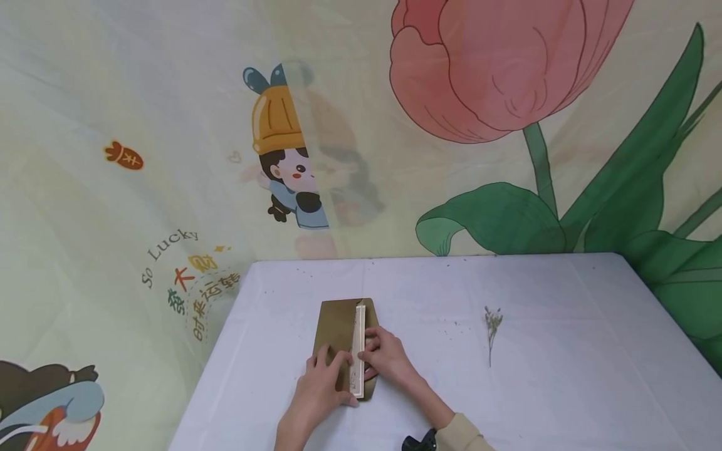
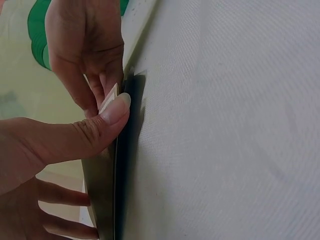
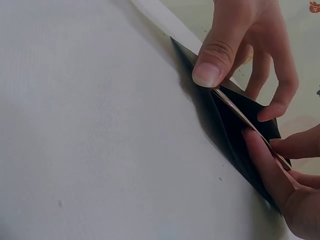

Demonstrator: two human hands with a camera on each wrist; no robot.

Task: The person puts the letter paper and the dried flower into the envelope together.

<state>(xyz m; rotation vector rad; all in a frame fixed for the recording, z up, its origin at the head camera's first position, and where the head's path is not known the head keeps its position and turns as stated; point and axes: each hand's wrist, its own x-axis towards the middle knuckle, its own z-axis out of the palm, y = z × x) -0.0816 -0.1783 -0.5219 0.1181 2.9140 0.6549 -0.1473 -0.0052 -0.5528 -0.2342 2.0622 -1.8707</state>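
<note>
An olive-gold envelope lies on the table with its long side open, its dark inside showing in the right wrist view. A pale card with a light border stands partly in that opening. My right hand pinches the card along its right side, one finger reaching into the envelope. My left hand holds the envelope from the left. Its thumb presses at the near end, by the card's corner, and its other fingers rest on the envelope's upper face. The card's lower part is hidden inside.
A small sprig of dried flowers lies to the right on the white tablecloth. Tiny dark crumbs are scattered near it and along the far edge. Behind the table hangs a printed curtain with a large tulip.
</note>
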